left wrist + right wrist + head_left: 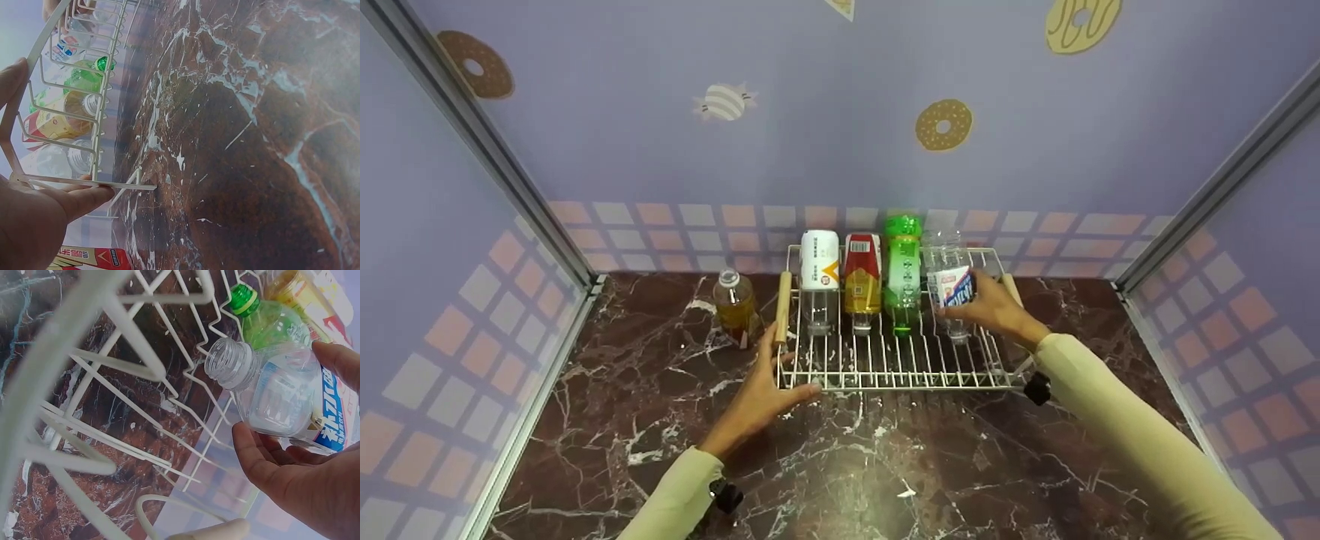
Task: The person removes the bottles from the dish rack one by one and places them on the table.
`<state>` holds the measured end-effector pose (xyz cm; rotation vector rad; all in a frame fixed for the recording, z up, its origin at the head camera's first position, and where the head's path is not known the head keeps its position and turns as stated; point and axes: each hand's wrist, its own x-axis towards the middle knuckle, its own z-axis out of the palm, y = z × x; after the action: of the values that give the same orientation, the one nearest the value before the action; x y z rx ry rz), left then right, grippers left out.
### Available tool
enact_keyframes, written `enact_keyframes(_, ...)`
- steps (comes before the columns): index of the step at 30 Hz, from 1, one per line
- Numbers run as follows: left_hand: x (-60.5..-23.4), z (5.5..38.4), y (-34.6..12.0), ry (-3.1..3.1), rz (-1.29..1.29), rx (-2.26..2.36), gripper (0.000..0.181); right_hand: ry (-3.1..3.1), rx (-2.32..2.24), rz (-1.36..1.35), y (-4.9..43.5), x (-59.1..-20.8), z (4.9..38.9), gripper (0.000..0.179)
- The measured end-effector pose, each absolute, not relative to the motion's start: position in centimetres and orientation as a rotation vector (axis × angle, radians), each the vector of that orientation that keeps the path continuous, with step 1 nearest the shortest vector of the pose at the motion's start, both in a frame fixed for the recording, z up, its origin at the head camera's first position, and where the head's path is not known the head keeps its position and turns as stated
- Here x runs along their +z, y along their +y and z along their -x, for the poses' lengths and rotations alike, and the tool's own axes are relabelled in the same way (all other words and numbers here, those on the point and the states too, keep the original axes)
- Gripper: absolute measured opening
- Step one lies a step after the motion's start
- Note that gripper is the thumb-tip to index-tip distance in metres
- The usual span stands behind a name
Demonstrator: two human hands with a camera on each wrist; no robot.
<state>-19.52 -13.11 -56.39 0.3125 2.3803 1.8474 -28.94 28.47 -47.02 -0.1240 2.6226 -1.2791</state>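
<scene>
A white wire rack (900, 388) with wooden side handles stands on the marble-patterned counter. My left hand (769, 390) grips its front left corner, thumb along the front rail. My right hand (997, 306) holds a clear plastic bottle (284, 396) with a blue and white label around its middle, over the rack's right side. This bottle's uncapped neck points toward the front. Beside it lie a green bottle (903, 277), a bottle with a red and yellow label (862, 277) and a clear bottle with a white label (820, 262), all with their necks to the front.
A bottle of amber liquid (734, 307) stands on the counter (840, 465) just left of the rack. Behind the rack rises a purple patterned wall (825, 150), with side panels at left and right. The rack's right wooden handle (1012, 289) is partly behind my right hand.
</scene>
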Motion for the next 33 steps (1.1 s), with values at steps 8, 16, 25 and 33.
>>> enact_keyframes(8, -56.1, 19.5, -13.3, 2.375, -0.328, 1.852, 0.135, 2.683, -1.197, 0.192, 28.3, -46.3, 27.6, 0.118)
enact_keyframes(16, -56.2, 19.6, -13.3, 2.359, -0.333, 1.875, 0.132, 2.67, -1.217, 0.222, 28.7, -45.4, 26.5, 0.119)
enact_keyframes(25, -56.2, 19.5, -13.2, 2.342, -0.348, 1.894, 0.133, 2.724, -1.177, 0.321, 29.1, -44.6, 25.1, 0.115)
enact_keyframes(33, -56.0, 19.4, -13.2, 2.349, -0.325, 1.878, 0.132, 2.721, -1.278, 0.366, 28.7, -44.2, 23.3, 0.108)
